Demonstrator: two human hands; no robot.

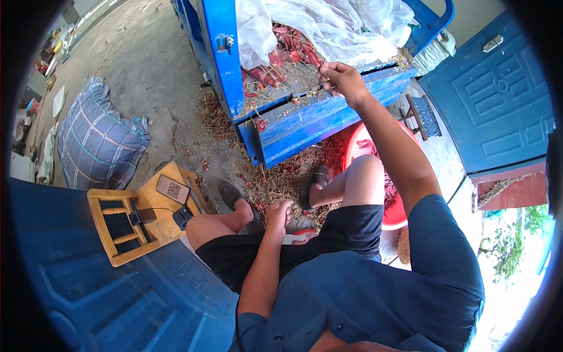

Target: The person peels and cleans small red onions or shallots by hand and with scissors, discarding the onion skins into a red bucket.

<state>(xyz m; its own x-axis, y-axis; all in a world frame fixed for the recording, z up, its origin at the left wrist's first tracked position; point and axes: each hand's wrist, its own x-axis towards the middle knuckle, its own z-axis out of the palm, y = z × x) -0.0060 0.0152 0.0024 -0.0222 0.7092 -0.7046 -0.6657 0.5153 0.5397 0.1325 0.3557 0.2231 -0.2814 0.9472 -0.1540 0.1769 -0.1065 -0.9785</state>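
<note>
My right hand [345, 83] reaches out over the edge of a blue metal cart bed [334, 111]. Its fingers pinch a dried red chili at the side of a heap of dried red chilies [293, 44]. Clear plastic sheeting [334, 26] covers much of that heap. My left hand [279, 215] is held above my lap, fingers curled closed; what they hold, if anything, is hidden. Between my legs and the cart, stalks and chili scraps [272, 188] litter the ground. A red basin [397, 217] with chilies in it stands beside my right leg, partly hidden by my leg and arm.
To the left, a wooden chair [141, 202] carries a phone-sized card with a QR code [173, 189] and a small black device [182, 218]. Beyond it sits a stuffed checked sack [102, 138]. Blue doors [492, 88] stand at right and lower left. A small stool [423, 116] is near the cart.
</note>
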